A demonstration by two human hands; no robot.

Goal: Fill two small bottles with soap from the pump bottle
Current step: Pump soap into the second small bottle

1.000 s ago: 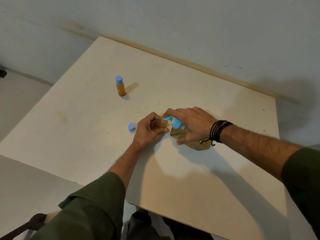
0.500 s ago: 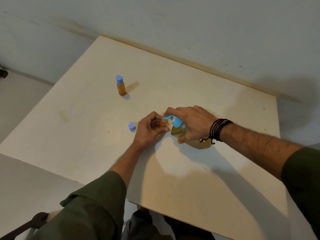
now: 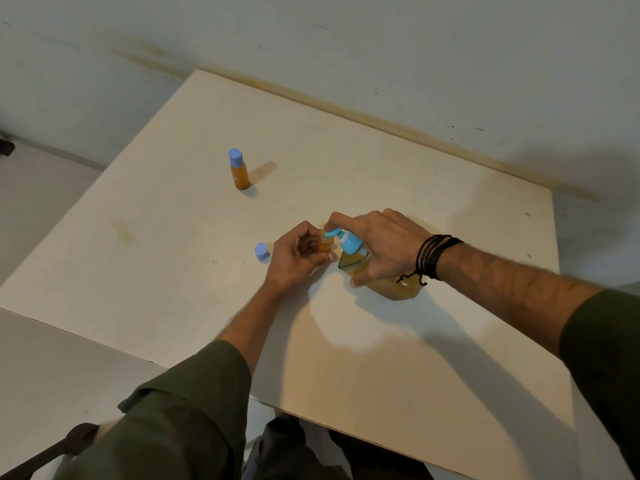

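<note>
- Your left hand (image 3: 297,255) curls its grip round the small open amber bottle (image 3: 325,244), holding it upright with its mouth right under the light-blue spout of the pump.
- Your right hand (image 3: 382,245) sits over the clear pump bottle of amber soap (image 3: 388,284); its fingers curl over the light-blue pump head (image 3: 347,240) and the thumb lies along the bottle's near side, so this grip is closed on the pump bottle.
- The pump bottle stands on the pale wooden desk (image 3: 180,271), touching the right side of the small bottle in your left hand.
- The loose blue screw cap (image 3: 261,251) lies on the desk just to the left of your left hand, apart from it.
- The second small amber bottle with a blue cap (image 3: 239,169) stands upright and closed, well apart from both hands, farther back on the left part of the desk.
- A black corded bracelet (image 3: 433,256) wraps your right wrist.
</note>
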